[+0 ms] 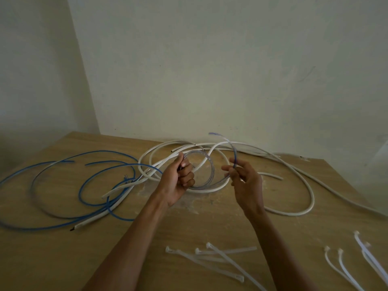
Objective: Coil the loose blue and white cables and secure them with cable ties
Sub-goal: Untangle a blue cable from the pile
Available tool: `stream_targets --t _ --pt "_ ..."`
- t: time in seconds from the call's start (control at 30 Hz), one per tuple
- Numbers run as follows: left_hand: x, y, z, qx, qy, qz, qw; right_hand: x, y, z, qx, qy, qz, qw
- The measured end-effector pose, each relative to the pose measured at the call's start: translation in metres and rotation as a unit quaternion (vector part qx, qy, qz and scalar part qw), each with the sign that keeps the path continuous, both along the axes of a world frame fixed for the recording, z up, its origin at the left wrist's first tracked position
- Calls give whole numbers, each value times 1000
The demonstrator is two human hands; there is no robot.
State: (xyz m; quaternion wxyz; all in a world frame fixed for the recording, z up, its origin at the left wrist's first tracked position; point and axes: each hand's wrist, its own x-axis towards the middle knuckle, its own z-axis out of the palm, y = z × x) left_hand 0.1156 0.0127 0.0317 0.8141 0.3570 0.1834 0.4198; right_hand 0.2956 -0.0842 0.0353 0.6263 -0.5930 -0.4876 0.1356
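Above wooden table (199, 223), left hand (176, 179) fingers (188, 177) clamp a blurred blue cable (234, 153); right hand (247, 185) fingers (227, 169) pinch it.

Blue cables (63, 185) on my left, white cables (294, 206) right, translucent white cable ties (210, 261) near me, light wood-grain worktop (210, 227) beneath.

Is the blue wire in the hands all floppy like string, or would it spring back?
Probably springy, not floppy: the blue wire keeps a round loop between the left hand and the right hand, and its free end arcs upward without drooping. It looks thin, so it is likely light. If let go, it might uncoil.
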Motion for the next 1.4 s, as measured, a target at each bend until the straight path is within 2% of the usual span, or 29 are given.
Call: stream_targets --t 0.1,0.23,0.37,0.5,0.6,0.67,0.77,0.87,1.07,1.13,1.23,1.4 --pt "2 -3 -2 17 8 -25 1000 0 5 -10 23 -23 -31 999" --pt "5 -4 -4 17 14 -77 997 1 7 -16 45 -165 -24 985" --pt "2 -7 -3 24 -2 -182 983 -1 8 -18 49 -284 -20 957" --pt "-3 -8 -3 13 -8 -249 968 8 5 -16 71 -313 -3 947" --pt "-2 -12 -2 117 68 -245 960 8 5 -20 64 -342 -2 937" --pt "-1 -14 -1 161 103 -238 952 7 4 -21 58 -324 0 944" --pt "-2 -17 1 181 124 -245 944 4 3 -21 53 -261 10 964" --pt "0 -20 5 197 133 -239 942 4 5 -24 41 -234 14 971" --pt "5 -23 14 107 192 -151 964 -1 1 -17 7 -160 56 985" --pt "5 -24 15 115 225 -119 960 -6 -1 -13 -2 -108 86 990" --pt "8 -29 15 186 305 -83 930 -12 -5 -7 -11 -10 137 990" --pt "17 -36 8 347 418 6 839 -19 -6 -8 -67 -23 142 987"
